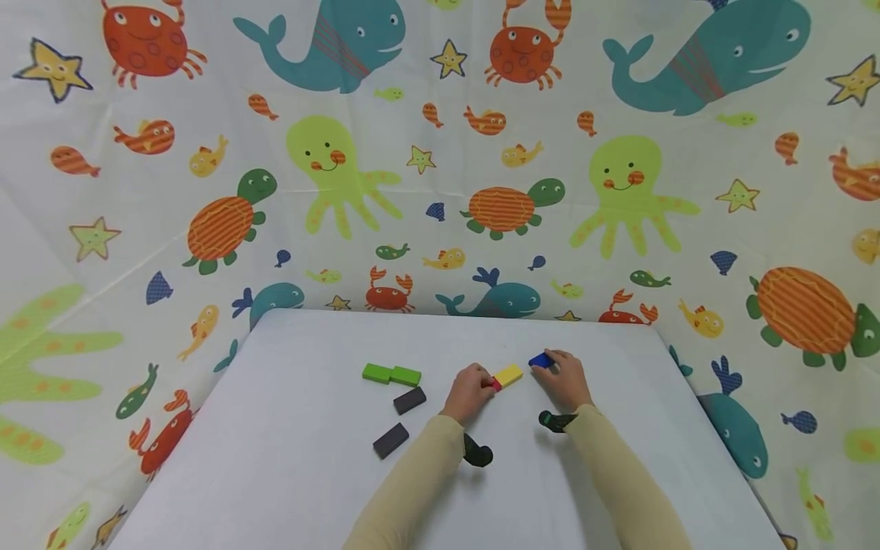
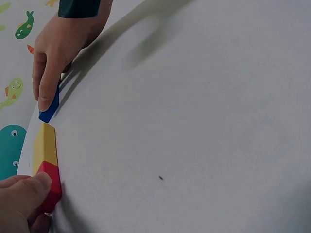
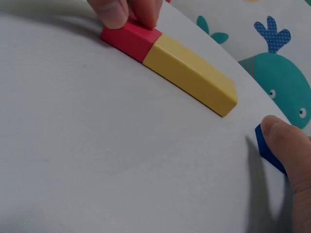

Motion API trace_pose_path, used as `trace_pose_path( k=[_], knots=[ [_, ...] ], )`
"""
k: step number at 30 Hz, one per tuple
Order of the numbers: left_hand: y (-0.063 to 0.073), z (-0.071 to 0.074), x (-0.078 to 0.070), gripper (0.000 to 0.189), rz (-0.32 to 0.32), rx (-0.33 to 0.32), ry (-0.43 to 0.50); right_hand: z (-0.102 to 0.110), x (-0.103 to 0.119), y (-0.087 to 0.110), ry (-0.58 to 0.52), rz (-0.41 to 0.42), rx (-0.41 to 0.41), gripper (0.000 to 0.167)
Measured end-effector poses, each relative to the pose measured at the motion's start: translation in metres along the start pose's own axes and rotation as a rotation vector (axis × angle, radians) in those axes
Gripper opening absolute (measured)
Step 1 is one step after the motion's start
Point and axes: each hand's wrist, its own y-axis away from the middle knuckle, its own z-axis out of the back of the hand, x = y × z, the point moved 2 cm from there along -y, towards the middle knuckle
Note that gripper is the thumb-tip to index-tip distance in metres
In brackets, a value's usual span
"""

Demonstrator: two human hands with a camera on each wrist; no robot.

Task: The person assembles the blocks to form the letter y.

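My left hand point(image 1: 470, 393) pinches a red block point(image 3: 133, 41), thumb on its near side. That block lies end to end with a yellow block point(image 1: 508, 376) on the white table, and the two form a straight row. In the right wrist view my right hand point(image 3: 291, 150) has its thumb on a blue block point(image 3: 267, 150). The head view shows this blue block gripped between thumb and fingers, a short gap beyond the yellow block's far right end. Part of the red block is hidden under the left fingers.
Left of my hands, two green blocks point(image 1: 376, 373) lie touching in a row. Nearer me are two dark blocks, an upper dark block point(image 1: 409, 400) and a lower dark block point(image 1: 391, 441). A patterned sea-animal cloth point(image 1: 440, 153) hangs behind the white table point(image 1: 289, 473).
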Motion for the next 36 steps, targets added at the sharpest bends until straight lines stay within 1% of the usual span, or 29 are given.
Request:
trace_pose_path(
  k=[3, 7, 10, 12, 15, 17, 19, 22, 25, 30, 32, 36],
  knots=[
    [0.000, 0.000, 0.000, 0.007, 0.016, 0.008, 0.005, -0.004, 0.001, 0.003, -0.006, -0.002, -0.044, 0.066],
    [0.000, 0.000, -0.001, 0.008, 0.026, 0.006, 0.004, -0.005, 0.008, 0.005, -0.037, -0.014, -0.083, 0.062],
    [0.000, 0.001, -0.001, 0.008, 0.025, 0.005, 0.004, -0.004, 0.012, 0.003, -0.037, 0.002, -0.105, 0.056],
    [0.000, 0.001, -0.001, 0.008, 0.032, 0.004, 0.005, -0.004, 0.014, 0.001, -0.029, 0.028, -0.107, 0.051],
    [0.001, 0.001, -0.001, 0.008, 0.032, 0.005, 0.004, -0.004, 0.014, -0.001, -0.017, 0.047, -0.104, 0.048],
    [0.001, 0.001, -0.001, 0.008, 0.034, 0.006, -0.001, -0.006, 0.013, -0.001, -0.010, 0.045, -0.079, 0.050],
    [0.001, 0.000, -0.001, 0.008, 0.022, 0.005, -0.001, -0.007, 0.011, 0.000, -0.006, 0.035, -0.059, 0.054],
    [0.001, 0.000, -0.001, 0.008, 0.014, 0.002, 0.003, -0.008, 0.009, 0.003, 0.001, 0.051, -0.032, 0.058],
    [0.001, 0.000, -0.002, 0.007, 0.003, -0.003, 0.005, -0.007, 0.009, 0.004, 0.016, 0.071, -0.027, 0.058],
    [0.001, 0.000, -0.002, 0.008, 0.000, -0.004, -0.011, -0.004, 0.009, 0.004, -0.018, 0.049, -0.041, 0.057],
    [0.001, 0.000, -0.002, 0.008, 0.005, -0.004, -0.008, -0.004, 0.009, 0.003, -0.022, 0.052, -0.034, 0.057],
    [0.001, 0.000, -0.002, 0.008, 0.015, -0.006, 0.002, -0.006, 0.007, 0.002, 0.006, 0.070, -0.008, 0.055]
  ],
)
